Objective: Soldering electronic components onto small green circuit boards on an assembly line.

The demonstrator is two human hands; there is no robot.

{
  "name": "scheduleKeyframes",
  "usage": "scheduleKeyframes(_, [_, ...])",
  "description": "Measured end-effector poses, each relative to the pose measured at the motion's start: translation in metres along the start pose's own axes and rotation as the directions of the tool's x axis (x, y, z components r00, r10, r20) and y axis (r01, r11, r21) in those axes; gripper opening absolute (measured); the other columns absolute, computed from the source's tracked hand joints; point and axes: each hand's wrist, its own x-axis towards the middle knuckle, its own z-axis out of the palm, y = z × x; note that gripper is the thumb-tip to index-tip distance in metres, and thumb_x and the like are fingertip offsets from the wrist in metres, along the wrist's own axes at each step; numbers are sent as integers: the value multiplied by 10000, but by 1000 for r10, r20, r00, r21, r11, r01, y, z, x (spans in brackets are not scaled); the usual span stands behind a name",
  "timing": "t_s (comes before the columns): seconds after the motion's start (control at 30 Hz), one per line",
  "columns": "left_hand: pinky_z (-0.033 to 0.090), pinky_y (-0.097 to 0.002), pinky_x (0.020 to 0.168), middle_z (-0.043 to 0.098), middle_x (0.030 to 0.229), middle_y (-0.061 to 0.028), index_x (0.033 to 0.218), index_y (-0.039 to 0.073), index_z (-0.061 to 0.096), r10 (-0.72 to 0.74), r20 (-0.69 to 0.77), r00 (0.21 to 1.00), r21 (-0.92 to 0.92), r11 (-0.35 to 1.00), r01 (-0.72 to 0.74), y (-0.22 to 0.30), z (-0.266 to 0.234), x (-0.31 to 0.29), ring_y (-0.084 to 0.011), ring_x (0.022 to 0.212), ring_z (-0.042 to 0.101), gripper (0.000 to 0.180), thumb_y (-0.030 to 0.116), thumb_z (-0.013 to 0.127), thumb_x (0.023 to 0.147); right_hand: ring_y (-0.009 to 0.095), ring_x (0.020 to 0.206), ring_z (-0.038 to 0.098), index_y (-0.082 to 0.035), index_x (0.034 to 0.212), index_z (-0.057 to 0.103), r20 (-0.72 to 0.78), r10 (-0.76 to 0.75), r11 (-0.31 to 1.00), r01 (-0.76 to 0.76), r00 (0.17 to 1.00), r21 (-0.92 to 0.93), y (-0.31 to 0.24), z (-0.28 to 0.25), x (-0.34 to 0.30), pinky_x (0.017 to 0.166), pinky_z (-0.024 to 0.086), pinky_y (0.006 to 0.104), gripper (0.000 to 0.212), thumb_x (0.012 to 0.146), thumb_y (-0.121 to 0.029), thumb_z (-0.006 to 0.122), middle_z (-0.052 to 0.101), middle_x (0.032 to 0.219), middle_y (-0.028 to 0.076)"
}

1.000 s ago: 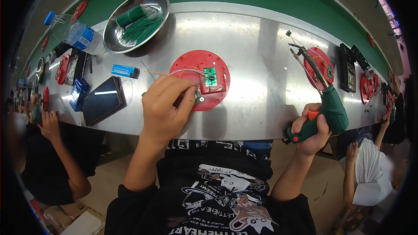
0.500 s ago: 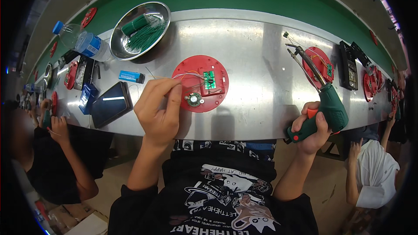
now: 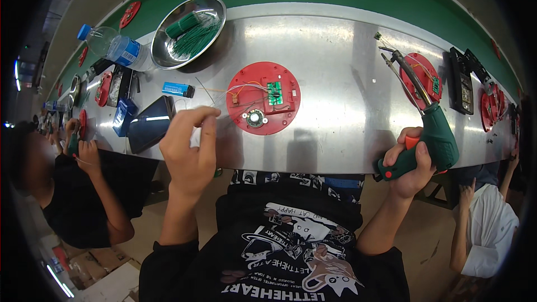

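The red disc lay on the desk, right of the left hand and apart from it, carrying a green circuit board, a small speaker and thin loose wires. The left hand was partly curled, thumb and forefinger nearly together; whether they pinched anything could not be told. The right hand was closed around the handle of a green soldering gun, its 2 prongs pointing up and away, in view across the edge of a second red disc. If hot, those prongs could have scorched that disc or its leads had the wrist dipped. Wire ends trailing toward the blue lighter could have snagged on a passing sleeve, straining their joints.
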Motion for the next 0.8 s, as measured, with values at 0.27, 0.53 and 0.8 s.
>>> scheduleKeyframes(0.27, [493, -367, 709, 668, 901, -119, 961, -33, 726, 56, 39, 998, 307, 950, -66, 2, 19, -23, -286, 834, 614, 147, -46, 723, 814, 153, 485, 551, 81, 1082, 501, 32, -17, 1000, 16, 999, 9, 1, -2, -1, 425, 468, 295, 340, 986, -244, 475, 556, 925, 170])
scheduleKeyframes(0.53, [498, -395, 743, 656, 944, -130, 974, -41, 693, 40, 70, 997, 350, 935, -62, 0, 30, -27, -295, 854, 606, 131, -27, 690, 844, 154, 483, 556, 81, 1083, 503, 4, -7, 1000, 7, 1000, 1, -1, 1, -3, 427, 476, 297, 338, 983, -242, 482, 561, 928, 174])
scheduleKeyframes(0.8, [494, -448, 794, 645, 990, -174, 977, -21, 655, -69, 20, 997, 526, 849, 48, -11, 4, -14, -359, 928, 612, 93, -10, 600, 903, 157, 483, 556, 74, 1078, 502, -37, -9, 1000, 9, 999, -11, -4, 0, -2, 423, 471, 302, 346, 976, -257, 491, 558, 922, 172])
